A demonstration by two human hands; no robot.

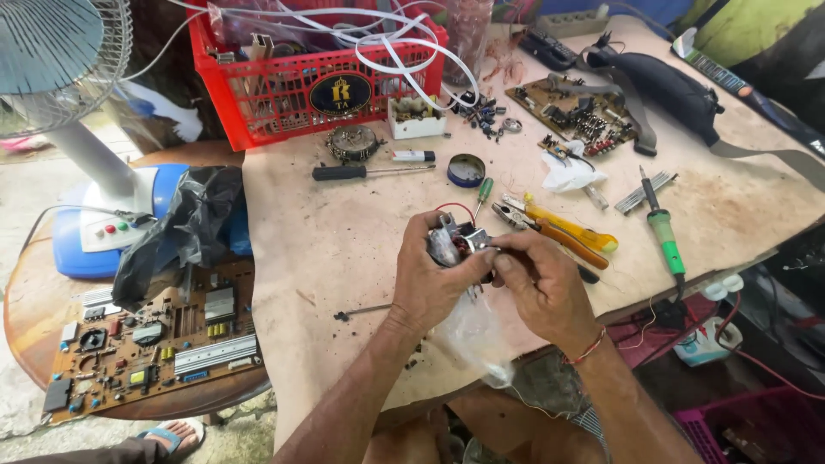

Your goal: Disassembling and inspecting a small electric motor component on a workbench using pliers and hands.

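Small wired part (460, 241), frame centre: gripped by left hand (434, 279); right hand (537, 279) pinches its right side, possibly a lead.

Daylight falls on a stained tan tabletop (344, 232); a round wooden side table (26, 318) stands on grey concrete floor (26, 185)

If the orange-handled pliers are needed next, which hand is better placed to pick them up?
Probably the right hand. The pliers lie on the table just beyond its knuckles, on its own side. The left hand wraps around the small motor part and would have to cross over.
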